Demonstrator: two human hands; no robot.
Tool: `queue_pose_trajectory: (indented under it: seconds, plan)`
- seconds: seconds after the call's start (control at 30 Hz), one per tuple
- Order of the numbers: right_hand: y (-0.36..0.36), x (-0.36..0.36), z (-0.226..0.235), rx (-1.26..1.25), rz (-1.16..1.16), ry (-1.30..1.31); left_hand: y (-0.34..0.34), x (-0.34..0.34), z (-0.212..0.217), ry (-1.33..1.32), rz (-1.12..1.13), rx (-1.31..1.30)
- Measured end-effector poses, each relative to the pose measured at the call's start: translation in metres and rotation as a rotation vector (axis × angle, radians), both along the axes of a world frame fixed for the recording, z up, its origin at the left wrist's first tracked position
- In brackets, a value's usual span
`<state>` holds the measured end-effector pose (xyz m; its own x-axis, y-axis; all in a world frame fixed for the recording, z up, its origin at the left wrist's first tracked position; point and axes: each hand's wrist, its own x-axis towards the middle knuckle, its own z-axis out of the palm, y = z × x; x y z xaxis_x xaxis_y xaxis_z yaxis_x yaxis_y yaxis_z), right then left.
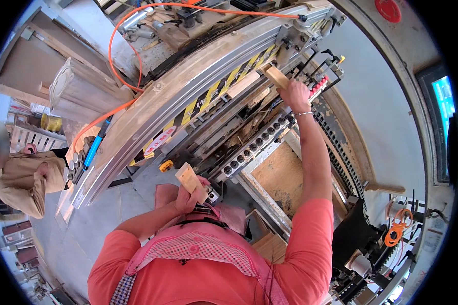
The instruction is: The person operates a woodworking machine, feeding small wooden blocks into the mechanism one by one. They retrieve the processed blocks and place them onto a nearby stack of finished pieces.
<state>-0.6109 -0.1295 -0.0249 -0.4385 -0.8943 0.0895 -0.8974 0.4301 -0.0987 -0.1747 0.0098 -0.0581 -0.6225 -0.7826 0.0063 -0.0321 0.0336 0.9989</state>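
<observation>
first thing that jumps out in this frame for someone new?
Probably the big woodworking machine across the middle, with its yellow-and-black striped guard bar and an orange hose looping over the top left. Next, the right hand, stretched far forward, grips a wooden block against the machine, while the left hand holds a second wooden block close to the chest. Another person stands at the left edge.

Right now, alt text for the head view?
Seen from above, a person at a woodworking machine holds a wooden block in the left hand near the chest, and with the right hand reaches a second block into the machine. Another person stands at left.
</observation>
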Motion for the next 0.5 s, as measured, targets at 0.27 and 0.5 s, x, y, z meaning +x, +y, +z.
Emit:
queue_pose_trajectory:
  seconds: [0.27, 0.5]
  plan:
    - [-0.008, 0.009, 0.016, 0.083, -0.004, -0.028, -0.002, -0.007, 0.02, -0.062, 0.023, 0.027]
    - [-0.015, 0.012, 0.012, 0.02, 0.003, 0.007, -0.002, -0.003, 0.012, -0.054, 0.012, -0.002]
